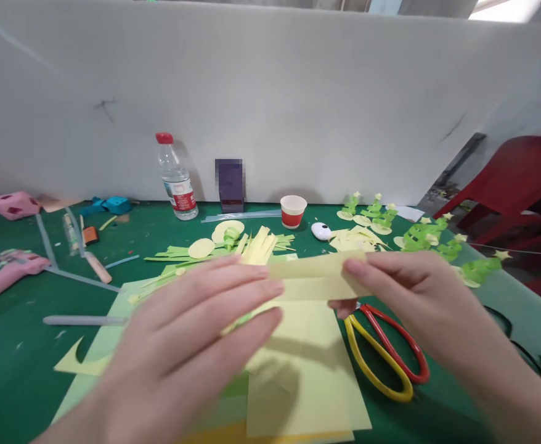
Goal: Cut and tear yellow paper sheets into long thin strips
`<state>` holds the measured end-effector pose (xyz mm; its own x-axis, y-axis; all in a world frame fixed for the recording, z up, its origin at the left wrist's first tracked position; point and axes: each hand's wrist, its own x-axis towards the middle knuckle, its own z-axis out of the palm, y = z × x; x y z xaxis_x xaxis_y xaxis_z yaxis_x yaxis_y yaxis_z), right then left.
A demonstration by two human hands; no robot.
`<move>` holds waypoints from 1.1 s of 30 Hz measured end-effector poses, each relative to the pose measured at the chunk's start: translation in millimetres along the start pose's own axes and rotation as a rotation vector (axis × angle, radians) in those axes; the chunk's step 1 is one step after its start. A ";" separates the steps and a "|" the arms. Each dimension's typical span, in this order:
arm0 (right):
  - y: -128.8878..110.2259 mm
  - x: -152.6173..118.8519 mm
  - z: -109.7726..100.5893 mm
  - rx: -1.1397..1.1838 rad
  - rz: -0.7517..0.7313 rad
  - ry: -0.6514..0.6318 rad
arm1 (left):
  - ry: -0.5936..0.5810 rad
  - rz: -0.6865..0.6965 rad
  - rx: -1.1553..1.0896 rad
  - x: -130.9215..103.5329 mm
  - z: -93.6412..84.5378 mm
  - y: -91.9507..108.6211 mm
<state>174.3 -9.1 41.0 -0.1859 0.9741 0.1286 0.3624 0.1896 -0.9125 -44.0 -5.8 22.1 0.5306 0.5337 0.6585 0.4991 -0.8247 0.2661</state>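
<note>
Here, hands (196,333) grip yellow paper (317,277) above a green table (12,345) before a white partition (270,98).

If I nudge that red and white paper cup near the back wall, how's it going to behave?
The paper cup would probably tip easily, since it stands upright on a base narrower than its rim. It looks light and thin-walled, so a gentle push might just slide it along the green tabletop. Knocked over, its tapered round side would likely roll.
</note>
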 end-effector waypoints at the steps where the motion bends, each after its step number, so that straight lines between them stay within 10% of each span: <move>1: -1.0 -0.5 4.8 0.017 0.012 -0.046 | 0.001 0.147 0.077 -0.1 4.2 4.9; 21: 2.4 -4.0 17.6 -0.095 -0.207 -0.179 | 0.071 0.013 -0.051 11.1 22.8 11.2; 33: 7.2 -7.6 15.8 -0.304 -0.645 0.141 | 0.180 0.115 0.060 11.6 21.9 9.8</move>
<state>163.9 -17.1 27.3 -0.3359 0.6599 0.6721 0.4622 0.7372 -0.4928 -17.9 -3.5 17.0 0.4583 0.3908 0.7983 0.4851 -0.8625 0.1437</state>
